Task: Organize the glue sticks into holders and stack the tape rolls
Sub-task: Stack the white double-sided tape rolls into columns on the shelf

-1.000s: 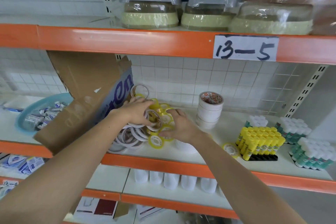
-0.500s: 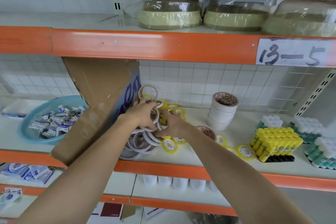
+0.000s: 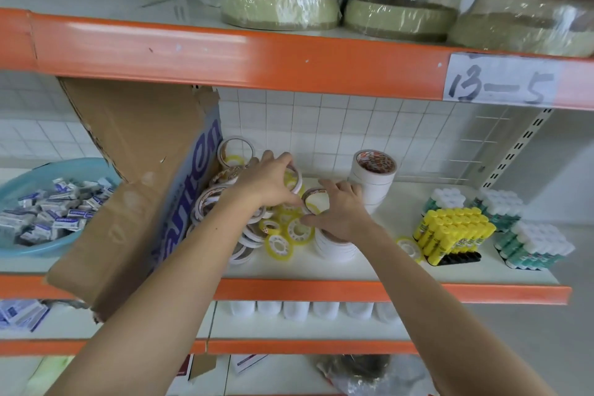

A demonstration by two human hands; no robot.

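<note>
The glue sticks look done: the yellow glue sticks (image 3: 454,231) stand packed in a black holder (image 3: 459,258) at 3 o'clock on the shelf (image 3: 321,270). The tape is only partly stacked; a tall tape stack (image 3: 373,180) stands at 1 o'clock and a short stack (image 3: 334,247) lies under the right wrist, while loose tape rolls (image 3: 279,235) lie heaped at centre. The left hand (image 3: 270,182) curls round a wide roll (image 3: 294,178); the right hand (image 3: 337,212) pinches a white roll (image 3: 316,201).
</note>
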